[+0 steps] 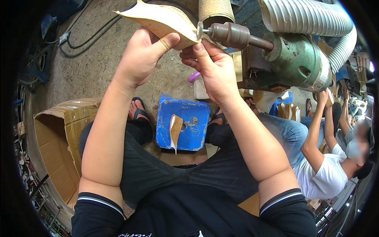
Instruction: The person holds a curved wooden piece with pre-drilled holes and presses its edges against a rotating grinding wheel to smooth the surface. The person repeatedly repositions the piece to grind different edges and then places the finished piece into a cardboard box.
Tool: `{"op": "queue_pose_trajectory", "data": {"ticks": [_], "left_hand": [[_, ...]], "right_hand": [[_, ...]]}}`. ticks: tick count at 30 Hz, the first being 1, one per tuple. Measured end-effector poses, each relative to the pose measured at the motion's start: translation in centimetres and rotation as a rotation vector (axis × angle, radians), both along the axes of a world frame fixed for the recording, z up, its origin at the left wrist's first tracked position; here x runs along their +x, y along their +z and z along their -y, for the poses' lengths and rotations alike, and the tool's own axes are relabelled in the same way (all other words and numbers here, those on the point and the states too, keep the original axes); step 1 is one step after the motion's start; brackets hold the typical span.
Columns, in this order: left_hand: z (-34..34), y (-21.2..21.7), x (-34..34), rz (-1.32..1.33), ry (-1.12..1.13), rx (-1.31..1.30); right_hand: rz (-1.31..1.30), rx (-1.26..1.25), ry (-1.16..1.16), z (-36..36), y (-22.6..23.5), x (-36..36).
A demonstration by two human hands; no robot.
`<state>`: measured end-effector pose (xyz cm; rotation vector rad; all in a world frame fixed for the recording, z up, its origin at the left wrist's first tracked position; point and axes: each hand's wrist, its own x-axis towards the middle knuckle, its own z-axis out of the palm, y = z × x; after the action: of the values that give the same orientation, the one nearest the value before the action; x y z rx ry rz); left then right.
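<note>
A curved, cream-coloured sheet piece is held up at the top of the view, one of its ends narrowing toward a small round grinding head. My left hand grips its lower edge, thumb on the near face and fingers hidden behind. At the narrow end my right hand pinches the piece between thumb and fingers, just below the head. The tip meets the head or lies very close to it; contact is hard to tell. A brown chuck and shaft join the head to a green motor.
A blue stool between my feet carries another curved piece and thin rings. An open cardboard box stands at left. Ribbed ducting hangs over the motor. At right, a person works nearby; a cable crosses the floor.
</note>
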<state>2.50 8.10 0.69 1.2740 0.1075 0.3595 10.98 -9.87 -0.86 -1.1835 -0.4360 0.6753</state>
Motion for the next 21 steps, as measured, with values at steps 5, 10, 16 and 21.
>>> {"op": "queue_pose_trajectory", "data": {"ticks": [5,10,16,21], "left_hand": [[0.1,-0.2,0.1,-0.006,0.013,0.053],[0.4,-0.4,0.2,-0.023,0.049,0.078],[1.1,0.2,0.0,-0.022,0.138,0.187],[1.9,0.5,-0.2,-0.005,0.226,0.304]], "right_hand": [[-0.023,-0.029,0.026,0.0,-0.1,0.4],[-0.041,-0.031,0.005,-0.1,-0.2,0.3],[-0.049,-0.015,0.0,-0.2,-0.4,0.4],[-0.059,-0.003,0.01,-0.1,-0.5,0.5]]}}
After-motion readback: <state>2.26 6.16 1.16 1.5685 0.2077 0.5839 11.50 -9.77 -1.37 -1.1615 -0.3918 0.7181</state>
